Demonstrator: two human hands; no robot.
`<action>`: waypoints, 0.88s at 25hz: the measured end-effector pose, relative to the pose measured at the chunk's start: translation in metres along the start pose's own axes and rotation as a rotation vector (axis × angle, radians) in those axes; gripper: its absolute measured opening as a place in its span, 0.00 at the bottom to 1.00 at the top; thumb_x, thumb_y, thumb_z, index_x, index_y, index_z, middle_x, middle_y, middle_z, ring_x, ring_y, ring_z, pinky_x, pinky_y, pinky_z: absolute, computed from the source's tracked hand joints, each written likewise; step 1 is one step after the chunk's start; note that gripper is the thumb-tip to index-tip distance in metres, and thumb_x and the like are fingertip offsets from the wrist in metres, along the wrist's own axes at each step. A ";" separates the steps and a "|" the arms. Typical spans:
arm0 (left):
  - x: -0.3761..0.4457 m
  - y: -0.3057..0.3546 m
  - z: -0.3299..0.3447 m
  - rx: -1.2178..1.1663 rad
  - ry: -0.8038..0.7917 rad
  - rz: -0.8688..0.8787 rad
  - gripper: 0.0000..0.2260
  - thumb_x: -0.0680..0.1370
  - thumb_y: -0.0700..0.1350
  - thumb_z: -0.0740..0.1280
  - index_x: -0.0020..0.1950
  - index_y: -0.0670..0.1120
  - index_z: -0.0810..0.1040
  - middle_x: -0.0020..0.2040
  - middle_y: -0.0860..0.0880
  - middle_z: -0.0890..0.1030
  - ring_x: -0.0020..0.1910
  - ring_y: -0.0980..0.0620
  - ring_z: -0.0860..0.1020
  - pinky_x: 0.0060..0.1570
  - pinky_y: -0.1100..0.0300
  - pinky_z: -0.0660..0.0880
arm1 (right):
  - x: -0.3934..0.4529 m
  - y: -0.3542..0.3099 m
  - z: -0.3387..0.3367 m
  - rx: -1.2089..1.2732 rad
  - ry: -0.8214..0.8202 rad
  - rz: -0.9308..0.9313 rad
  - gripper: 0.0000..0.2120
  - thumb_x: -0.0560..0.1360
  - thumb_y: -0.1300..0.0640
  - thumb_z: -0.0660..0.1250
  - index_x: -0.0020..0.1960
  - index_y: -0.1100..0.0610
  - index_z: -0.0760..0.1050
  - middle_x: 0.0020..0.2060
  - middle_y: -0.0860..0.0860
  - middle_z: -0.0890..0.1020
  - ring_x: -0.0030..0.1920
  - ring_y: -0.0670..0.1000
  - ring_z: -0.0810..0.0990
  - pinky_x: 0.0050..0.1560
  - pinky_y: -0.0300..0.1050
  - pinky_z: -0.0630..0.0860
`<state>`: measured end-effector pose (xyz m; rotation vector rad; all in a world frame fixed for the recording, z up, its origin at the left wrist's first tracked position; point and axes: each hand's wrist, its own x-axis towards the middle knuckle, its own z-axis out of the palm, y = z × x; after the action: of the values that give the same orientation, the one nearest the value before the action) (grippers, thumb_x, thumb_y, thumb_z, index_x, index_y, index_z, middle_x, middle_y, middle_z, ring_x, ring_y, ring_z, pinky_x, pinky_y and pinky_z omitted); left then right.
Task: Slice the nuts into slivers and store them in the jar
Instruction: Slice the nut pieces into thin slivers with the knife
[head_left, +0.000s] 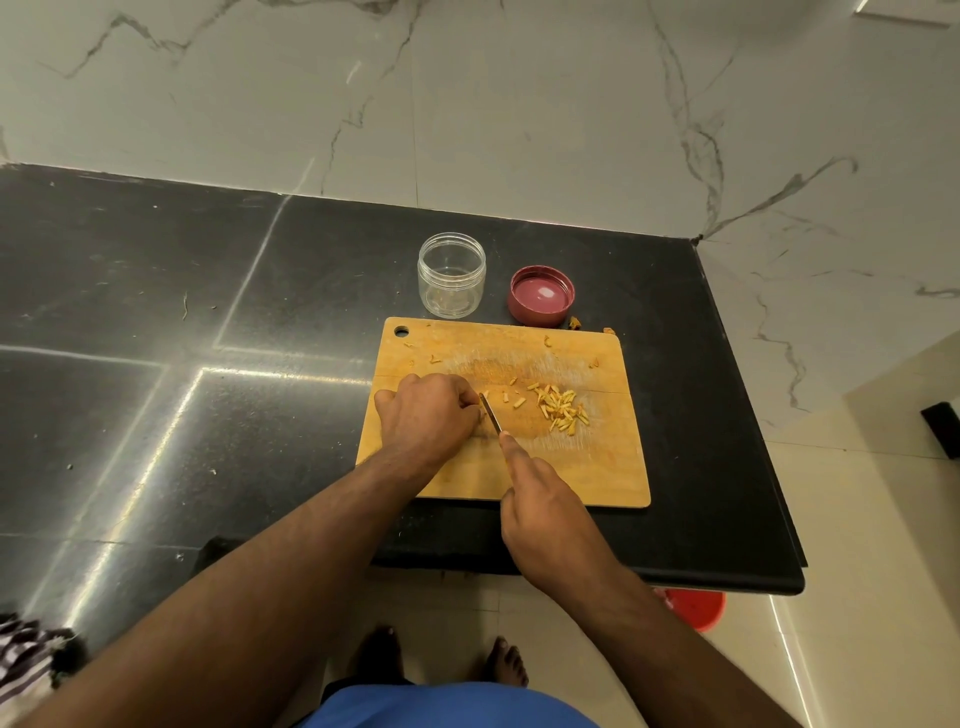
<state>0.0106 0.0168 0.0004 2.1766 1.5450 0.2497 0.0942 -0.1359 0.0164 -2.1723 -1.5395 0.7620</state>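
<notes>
The left hand (426, 410) has its fingers (465, 399) curled down onto the wooden cutting board (571, 467), tips bunched against the left side of the knife (491, 413) blade; whatever nut they pin there is hidden beneath them. The right hand (545, 514) grips the knife handle, forefinger stretched along the back of the blade, which points away toward the far side of the board with its tip just beside the left fingertips. Just right of the blade lies a loose heap of pale slivers (561, 410), a few stragglers between heap and blade, and odd scraps scattered toward the board's far edge. Beyond the board's far edge, on the dark tabletop (208, 312), stands the clear jar (452, 275), upright and open, with only a few bits showing at the bottom. To its right, apart from it, the red lid (541, 295) lies inside-up. A marble wall (519, 104) rises behind.
</notes>
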 end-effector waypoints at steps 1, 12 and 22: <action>0.000 0.000 0.000 0.002 0.001 -0.001 0.07 0.78 0.53 0.68 0.52 0.56 0.84 0.49 0.59 0.82 0.56 0.52 0.74 0.53 0.49 0.61 | 0.001 -0.001 0.001 -0.006 -0.004 0.000 0.27 0.83 0.56 0.53 0.80 0.47 0.49 0.60 0.50 0.72 0.50 0.49 0.74 0.52 0.51 0.76; 0.000 0.001 0.001 0.014 0.002 -0.002 0.05 0.78 0.52 0.67 0.48 0.57 0.83 0.46 0.59 0.81 0.54 0.52 0.73 0.51 0.50 0.60 | 0.007 -0.002 0.004 -0.052 -0.019 0.016 0.29 0.82 0.59 0.53 0.80 0.48 0.48 0.60 0.52 0.72 0.49 0.51 0.74 0.49 0.49 0.75; 0.003 0.000 0.002 0.015 -0.003 -0.001 0.06 0.78 0.54 0.67 0.49 0.56 0.83 0.46 0.58 0.82 0.54 0.52 0.74 0.51 0.49 0.60 | 0.007 0.001 0.004 -0.031 0.020 0.006 0.27 0.83 0.57 0.52 0.80 0.47 0.50 0.61 0.51 0.72 0.50 0.50 0.75 0.50 0.51 0.76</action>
<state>0.0123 0.0189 -0.0021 2.1874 1.5510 0.2352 0.0944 -0.1301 0.0115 -2.2004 -1.5456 0.7213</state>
